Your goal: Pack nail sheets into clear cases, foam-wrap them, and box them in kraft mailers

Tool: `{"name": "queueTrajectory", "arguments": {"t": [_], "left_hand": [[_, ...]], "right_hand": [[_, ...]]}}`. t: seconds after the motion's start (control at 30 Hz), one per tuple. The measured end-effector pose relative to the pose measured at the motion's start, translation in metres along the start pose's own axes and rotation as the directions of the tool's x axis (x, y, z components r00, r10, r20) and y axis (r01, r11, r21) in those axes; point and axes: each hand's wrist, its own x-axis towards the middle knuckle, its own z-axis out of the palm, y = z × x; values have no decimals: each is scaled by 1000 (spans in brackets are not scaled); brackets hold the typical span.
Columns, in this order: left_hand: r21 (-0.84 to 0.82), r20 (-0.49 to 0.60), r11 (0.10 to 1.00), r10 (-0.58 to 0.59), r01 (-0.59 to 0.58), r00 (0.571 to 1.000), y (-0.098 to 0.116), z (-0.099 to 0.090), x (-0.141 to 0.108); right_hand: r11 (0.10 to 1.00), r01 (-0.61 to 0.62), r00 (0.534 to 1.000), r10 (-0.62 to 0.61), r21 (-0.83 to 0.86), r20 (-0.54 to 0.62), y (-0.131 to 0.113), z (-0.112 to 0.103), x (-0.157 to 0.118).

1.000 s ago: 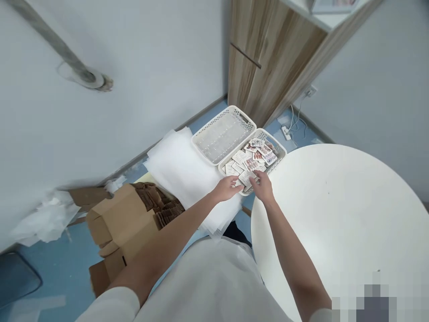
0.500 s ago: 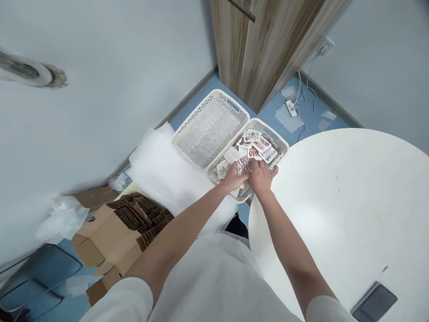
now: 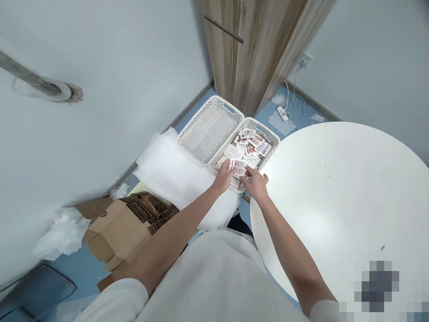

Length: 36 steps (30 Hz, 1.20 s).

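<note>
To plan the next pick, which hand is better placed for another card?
Right hand, probably: it is near the card pile, while the left hand grips a card; whether the right touches it is unclear.

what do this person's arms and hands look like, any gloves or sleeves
The left hand and right hand wear no gloves, and no rings can be made out. The forearms are bare, with no watch or bracelet visible. The left sleeve and right sleeve are short, plain and whitish, like the shirt.
</note>
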Motion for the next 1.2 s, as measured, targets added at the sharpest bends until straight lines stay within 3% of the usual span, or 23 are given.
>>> {"name": "queueTrajectory", "arguments": {"t": [0.17, 0.33, 0.57, 0.77, 0.87, 1.07, 1.2], "left_hand": [[-60, 55, 997, 45, -41, 998, 2, -16, -61], [-100, 97, 984, 160, -150, 982, -13, -18, -123], [-89, 243, 980, 194, -177, 950, -61, 7, -176], [-4, 372, 984, 167, -178, 913, -83, 39, -199], [15, 490, 982, 157, -189, 858, -85, 59, -206], [129, 733, 966, 60, -224, 678, -80, 104, -219], [155, 799, 960, 16, -232, 601, -78, 139, -228]], "right_hand": [[926, 18, 998, 8, 377, -65, -5, 2, -56], [811, 36, 988, 60, 584, -145, -7, 10, -132], [691, 17, 951, 213, 723, -226, 26, 19, -229], [593, -7, 905, 345, 805, -247, 51, 13, -285], [540, 36, 867, 401, 841, -295, 63, 7, -302], [468, 152, 760, 508, 870, -406, 105, -14, -327], [450, 187, 769, 487, 873, -415, 134, -36, -335]]}}
